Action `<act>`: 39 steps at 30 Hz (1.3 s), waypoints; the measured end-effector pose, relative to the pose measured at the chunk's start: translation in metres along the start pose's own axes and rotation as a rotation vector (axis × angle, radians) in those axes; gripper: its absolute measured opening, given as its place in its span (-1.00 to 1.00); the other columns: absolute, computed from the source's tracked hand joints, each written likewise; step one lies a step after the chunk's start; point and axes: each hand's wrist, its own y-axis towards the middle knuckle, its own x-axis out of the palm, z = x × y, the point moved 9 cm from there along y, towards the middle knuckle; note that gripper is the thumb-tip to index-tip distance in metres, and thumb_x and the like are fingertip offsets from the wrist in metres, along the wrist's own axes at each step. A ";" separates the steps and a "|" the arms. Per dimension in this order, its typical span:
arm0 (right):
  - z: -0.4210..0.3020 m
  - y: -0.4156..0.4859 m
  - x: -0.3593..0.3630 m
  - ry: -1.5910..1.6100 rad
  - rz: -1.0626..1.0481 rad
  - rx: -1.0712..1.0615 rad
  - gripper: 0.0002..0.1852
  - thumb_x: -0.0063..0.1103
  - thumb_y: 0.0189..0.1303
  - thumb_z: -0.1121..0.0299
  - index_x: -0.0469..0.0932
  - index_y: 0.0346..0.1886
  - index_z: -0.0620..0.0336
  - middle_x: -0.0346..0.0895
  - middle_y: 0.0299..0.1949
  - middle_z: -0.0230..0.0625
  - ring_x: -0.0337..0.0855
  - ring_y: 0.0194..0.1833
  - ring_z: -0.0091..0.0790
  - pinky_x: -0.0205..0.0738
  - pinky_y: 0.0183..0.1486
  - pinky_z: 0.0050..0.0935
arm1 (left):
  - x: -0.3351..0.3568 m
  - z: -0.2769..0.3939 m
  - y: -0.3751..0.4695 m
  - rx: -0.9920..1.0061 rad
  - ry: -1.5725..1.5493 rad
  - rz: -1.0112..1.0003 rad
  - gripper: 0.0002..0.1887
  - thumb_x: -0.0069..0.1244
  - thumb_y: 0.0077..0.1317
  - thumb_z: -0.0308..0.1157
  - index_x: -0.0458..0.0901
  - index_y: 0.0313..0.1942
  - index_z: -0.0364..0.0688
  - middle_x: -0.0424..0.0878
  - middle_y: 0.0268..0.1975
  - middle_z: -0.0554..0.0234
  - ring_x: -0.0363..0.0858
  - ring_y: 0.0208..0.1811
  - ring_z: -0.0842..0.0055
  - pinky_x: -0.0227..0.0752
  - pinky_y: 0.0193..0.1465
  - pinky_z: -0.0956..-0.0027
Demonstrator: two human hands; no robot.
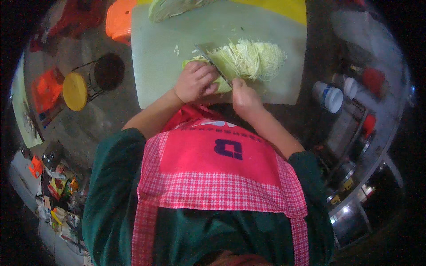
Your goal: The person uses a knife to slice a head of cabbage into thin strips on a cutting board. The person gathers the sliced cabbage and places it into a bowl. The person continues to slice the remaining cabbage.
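My right hand (246,98) grips the handle of a kitchen knife (214,65), its blade slanting up and to the left against a piece of cabbage (224,87). On the left side of the blade, my left hand (197,80) presses down on that cabbage with bent fingers and covers much of it. A heap of finely shredded cabbage (254,60) lies to the right of the knife. All of this rests on a large pale cutting board (156,79). A cut cabbage piece (176,8) sits at the board's far edge, partly out of view.
Beyond the board's far right is a yellow surface (279,8). An orange plastic container (119,21) stands against its left side. Farther left is a round yellow-topped stool (75,91). White buckets (332,99) stand off to the right. Small cabbage scraps (176,50) dot the board.
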 end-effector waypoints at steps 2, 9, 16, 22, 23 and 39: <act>0.001 0.000 -0.002 0.018 0.011 0.009 -0.73 -0.09 0.22 0.54 0.31 -0.01 0.31 0.52 -0.14 0.23 0.62 -0.14 0.33 0.52 -0.12 0.18 | 0.002 -0.002 -0.002 0.002 -0.004 0.005 -0.68 0.22 0.07 -0.29 0.64 -0.14 -0.11 0.62 -0.03 0.26 0.57 0.00 0.27 0.43 0.09 0.19; 0.032 0.003 -0.022 0.125 0.191 0.070 -0.77 -0.12 0.26 0.50 0.36 -0.02 0.31 0.55 -0.13 0.24 0.62 -0.13 0.32 0.50 -0.10 0.18 | -0.001 0.001 0.005 -0.016 0.000 -0.019 -0.69 0.22 0.10 -0.27 0.64 -0.14 -0.12 0.60 -0.02 0.22 0.54 0.05 0.25 0.41 0.11 0.15; 0.031 -0.017 -0.014 0.154 0.001 0.007 -0.72 -0.03 0.31 0.42 0.38 0.04 0.34 0.56 -0.08 0.21 0.56 -0.04 0.31 0.44 0.00 0.13 | -0.018 0.008 -0.002 -0.172 -0.017 -0.038 -0.60 0.25 0.11 -0.30 0.59 -0.03 -0.15 0.57 0.03 0.10 0.51 0.11 0.12 0.36 0.18 0.08; 0.072 -0.009 -0.023 0.184 0.096 0.046 -0.73 -0.01 0.32 0.42 0.37 0.03 0.34 0.58 -0.12 0.18 0.57 -0.06 0.29 0.45 -0.02 0.13 | -0.021 -0.003 -0.058 -0.687 -0.057 0.127 -0.23 0.37 0.06 -0.33 0.35 0.27 -0.20 0.39 0.31 -0.05 0.30 0.36 0.00 0.18 0.41 0.05; 0.073 -0.010 -0.028 0.179 0.112 0.039 -0.73 -0.01 0.33 0.42 0.37 0.04 0.34 0.57 -0.13 0.18 0.57 -0.06 0.29 0.45 -0.02 0.13 | -0.017 -0.002 -0.055 -0.699 -0.047 0.136 -0.21 0.37 0.05 -0.29 0.33 0.27 -0.22 0.37 0.32 -0.08 0.28 0.37 0.00 0.16 0.42 0.05; 0.058 -0.010 -0.039 0.134 0.201 0.027 -0.79 -0.08 0.31 0.47 0.37 -0.03 0.33 0.58 -0.17 0.20 0.60 -0.12 0.32 0.46 -0.08 0.17 | 0.031 0.012 0.036 -0.054 -0.059 -0.441 -0.22 0.28 0.01 -0.20 0.40 0.27 -0.20 0.39 0.32 0.03 0.30 0.39 0.03 0.15 0.48 -0.01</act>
